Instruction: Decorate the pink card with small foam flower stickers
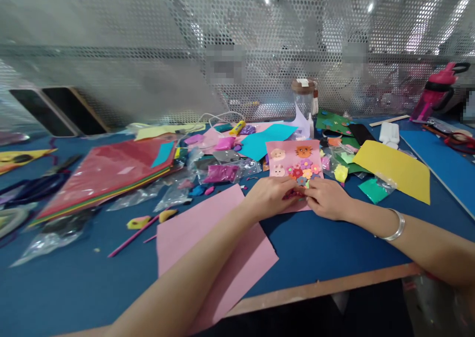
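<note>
Evidently both hands were busy at one spot, the near part of a small pink card (pixel 272 151) that lay right of the middle of the blue table (pixel 334 258). The left hand (pixel 272 197) came in from the left and the right hand (pixel 330 199) from the right, both with bent fingers, and their fingertips nearly met over the card. Something dark red showed between them, but the fingers covered most of it, so I could not tell whether either hand gripped it or only pressed on it.

On the far part of the card sat an orange cat face (pixel 304 151) on the right and two pale animal faces on the left, one nearer than the other. Colourful flowers (pixel 298 172) crowded the space just beyond the fingers. A silver bracelet (pixel 399 225) circled the right wrist.

A larger pink sheet (pixel 222 218) lay to the left, with the left forearm across it. To the right of the card were a yellow lump (pixel 340 172), a curved yellow sheet (pixel 397 171) and a green packet (pixel 372 191). Farther left lay a purple packet (pixel 221 173) and a stack of red sheets (pixel 107 168). A bright blue sheet (pixel 265 141) and a lidded jar (pixel 302 85) were on the far side.
</note>
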The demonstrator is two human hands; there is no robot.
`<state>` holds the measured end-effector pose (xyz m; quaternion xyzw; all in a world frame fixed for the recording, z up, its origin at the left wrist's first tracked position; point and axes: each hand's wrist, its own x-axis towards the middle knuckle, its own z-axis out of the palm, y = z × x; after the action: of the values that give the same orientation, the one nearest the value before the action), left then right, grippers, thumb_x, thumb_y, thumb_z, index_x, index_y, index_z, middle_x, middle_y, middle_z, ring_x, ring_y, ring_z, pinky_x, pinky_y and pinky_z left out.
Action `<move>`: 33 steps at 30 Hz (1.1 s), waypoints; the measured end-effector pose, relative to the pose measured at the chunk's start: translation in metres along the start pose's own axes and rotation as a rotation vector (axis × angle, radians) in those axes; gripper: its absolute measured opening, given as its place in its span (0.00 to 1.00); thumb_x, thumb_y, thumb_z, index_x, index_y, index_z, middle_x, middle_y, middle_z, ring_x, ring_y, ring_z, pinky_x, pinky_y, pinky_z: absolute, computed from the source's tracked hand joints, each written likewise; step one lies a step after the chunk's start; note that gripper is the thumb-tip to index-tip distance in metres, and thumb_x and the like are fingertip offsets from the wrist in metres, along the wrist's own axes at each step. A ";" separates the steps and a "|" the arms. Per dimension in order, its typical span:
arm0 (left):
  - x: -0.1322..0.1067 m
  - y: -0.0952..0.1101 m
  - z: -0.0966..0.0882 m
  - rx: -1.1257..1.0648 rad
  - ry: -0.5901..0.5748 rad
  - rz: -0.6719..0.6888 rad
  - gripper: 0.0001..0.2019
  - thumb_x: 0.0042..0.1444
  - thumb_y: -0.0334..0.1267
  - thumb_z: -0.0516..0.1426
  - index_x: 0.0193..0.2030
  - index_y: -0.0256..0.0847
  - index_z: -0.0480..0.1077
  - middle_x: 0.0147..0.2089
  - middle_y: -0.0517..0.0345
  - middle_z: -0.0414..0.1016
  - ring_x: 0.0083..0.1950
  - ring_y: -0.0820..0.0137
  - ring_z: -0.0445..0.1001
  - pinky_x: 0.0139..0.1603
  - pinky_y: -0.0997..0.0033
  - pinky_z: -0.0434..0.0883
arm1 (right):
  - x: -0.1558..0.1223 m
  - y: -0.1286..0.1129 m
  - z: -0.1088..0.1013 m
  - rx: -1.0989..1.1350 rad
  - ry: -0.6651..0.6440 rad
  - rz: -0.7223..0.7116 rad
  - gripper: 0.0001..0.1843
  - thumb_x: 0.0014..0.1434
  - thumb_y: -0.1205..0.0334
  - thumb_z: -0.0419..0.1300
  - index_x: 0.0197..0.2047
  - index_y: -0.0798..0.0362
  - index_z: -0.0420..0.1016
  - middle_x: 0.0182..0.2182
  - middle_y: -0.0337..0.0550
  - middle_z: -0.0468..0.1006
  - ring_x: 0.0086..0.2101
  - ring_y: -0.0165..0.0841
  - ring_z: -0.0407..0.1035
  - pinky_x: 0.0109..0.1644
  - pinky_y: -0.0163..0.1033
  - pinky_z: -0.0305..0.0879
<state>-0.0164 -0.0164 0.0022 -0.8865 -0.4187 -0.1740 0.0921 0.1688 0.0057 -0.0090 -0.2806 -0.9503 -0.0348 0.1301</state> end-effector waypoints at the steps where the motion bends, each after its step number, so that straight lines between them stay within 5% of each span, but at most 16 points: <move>1: 0.000 0.000 0.000 0.006 0.016 0.012 0.10 0.55 0.40 0.50 0.31 0.39 0.69 0.27 0.58 0.71 0.27 0.73 0.69 0.23 0.78 0.60 | 0.000 0.000 0.000 -0.004 0.000 -0.002 0.15 0.57 0.65 0.46 0.35 0.57 0.72 0.29 0.46 0.71 0.31 0.32 0.63 0.33 0.36 0.56; 7: 0.000 -0.002 -0.002 -0.011 0.079 0.050 0.14 0.57 0.41 0.48 0.30 0.41 0.73 0.30 0.57 0.71 0.29 0.75 0.70 0.26 0.79 0.62 | 0.000 0.000 -0.001 -0.007 -0.002 -0.005 0.15 0.57 0.65 0.45 0.36 0.58 0.72 0.30 0.46 0.71 0.31 0.32 0.62 0.34 0.37 0.56; 26: 0.003 -0.005 -0.002 -0.490 -0.024 -0.272 0.11 0.50 0.40 0.53 0.24 0.36 0.69 0.22 0.60 0.70 0.21 0.78 0.64 0.22 0.80 0.60 | -0.001 0.002 0.000 0.054 0.009 -0.024 0.17 0.56 0.66 0.45 0.43 0.58 0.71 0.32 0.48 0.71 0.31 0.33 0.62 0.35 0.37 0.57; 33: 0.004 -0.001 -0.006 -0.515 -0.019 -0.260 0.13 0.50 0.42 0.53 0.23 0.36 0.69 0.21 0.60 0.70 0.21 0.78 0.63 0.21 0.81 0.59 | -0.001 0.002 0.000 0.039 0.017 -0.027 0.17 0.56 0.66 0.45 0.42 0.58 0.72 0.32 0.48 0.71 0.32 0.33 0.63 0.35 0.37 0.58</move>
<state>-0.0159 -0.0147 0.0091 -0.8213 -0.4715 -0.2768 -0.1632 0.1708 0.0073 -0.0097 -0.2650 -0.9533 -0.0204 0.1433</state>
